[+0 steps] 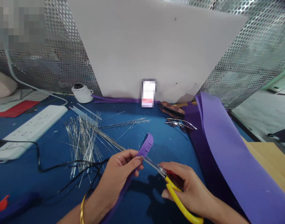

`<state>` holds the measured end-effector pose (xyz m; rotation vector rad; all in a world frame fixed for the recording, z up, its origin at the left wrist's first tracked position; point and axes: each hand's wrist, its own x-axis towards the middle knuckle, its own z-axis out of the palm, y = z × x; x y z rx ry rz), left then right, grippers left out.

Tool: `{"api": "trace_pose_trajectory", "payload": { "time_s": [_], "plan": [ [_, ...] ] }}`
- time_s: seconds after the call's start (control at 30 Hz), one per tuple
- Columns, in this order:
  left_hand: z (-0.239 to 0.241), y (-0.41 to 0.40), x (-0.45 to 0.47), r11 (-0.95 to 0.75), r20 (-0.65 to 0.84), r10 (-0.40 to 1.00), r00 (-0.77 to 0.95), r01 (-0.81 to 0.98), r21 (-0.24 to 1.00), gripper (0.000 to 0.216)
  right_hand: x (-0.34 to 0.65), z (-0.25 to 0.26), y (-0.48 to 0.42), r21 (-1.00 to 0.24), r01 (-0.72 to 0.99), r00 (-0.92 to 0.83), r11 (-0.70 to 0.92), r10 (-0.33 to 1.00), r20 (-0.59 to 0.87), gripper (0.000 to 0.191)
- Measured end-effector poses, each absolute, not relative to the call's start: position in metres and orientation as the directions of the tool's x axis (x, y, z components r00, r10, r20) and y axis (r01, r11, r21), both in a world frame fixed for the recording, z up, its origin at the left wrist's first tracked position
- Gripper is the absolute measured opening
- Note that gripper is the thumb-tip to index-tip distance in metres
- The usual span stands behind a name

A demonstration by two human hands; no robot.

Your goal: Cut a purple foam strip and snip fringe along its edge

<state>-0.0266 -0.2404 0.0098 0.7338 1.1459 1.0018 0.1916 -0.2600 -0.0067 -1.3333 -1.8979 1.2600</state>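
The blue tabletop (pixel 172 149) spreads under everything I am working with; at its far side stands the white board (pixel 156 46), and down my right runs the big folded purple sheet (pixel 221 133), with the white power strip (pixel 37 130) lying away to my left; nearer, left of my hands, thin silvery wires (pixel 83 143) lie in a loose heap, well apart from what I am holding. My left hand (pixel 123 172) pinches the narrow purple strip (pixel 147 145) between thumb and fingers, its short end curling up above my grip and the rest trailing down below toward me; my right hand (pixel 191 186) is curled around the yellow-handled scissors (pixel 177 199), their blades pointing left to the strip, the tip right by my left thumb (whether the blades are parted there, I cannot tell). Smallest of all are the slits (pixel 145 148) along the curled end's edge, close-set and short; from them I judge that the step in hand is snipping that edge into a fringe, with much of the strip's length perhaps left to do; the next move, I think, calls for sliding the strip along a little and keeping my thumb clear of the tip, so that each cut stops short of going through.
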Motion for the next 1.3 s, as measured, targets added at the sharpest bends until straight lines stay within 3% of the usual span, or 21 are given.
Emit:
{"api": "trace_pose_trajectory", "payload": {
  "time_s": [0.7,1.0,1.3],
  "plan": [
    [0.0099,-0.2417,-0.0264,0.36,-0.352,0.933,0.074,-0.198,0.912,0.016,0.192,-0.0063,-0.2609,-0.834,0.53,-0.405,0.155,0.91,-0.089,0.018],
    [0.0099,-0.2417,-0.0264,0.374,-0.367,0.927,0.074,-0.201,0.905,0.017,0.1926,-0.0095,-0.2612,-0.818,0.55,-0.399,0.169,0.913,-0.08,0.029],
    [0.0067,-0.2402,-0.0252,0.373,-0.367,0.928,0.065,-0.198,0.906,0.017,0.1926,-0.008,-0.2583,-0.813,0.547,-0.415,0.198,0.908,-0.059,0.018]
  ]
}}
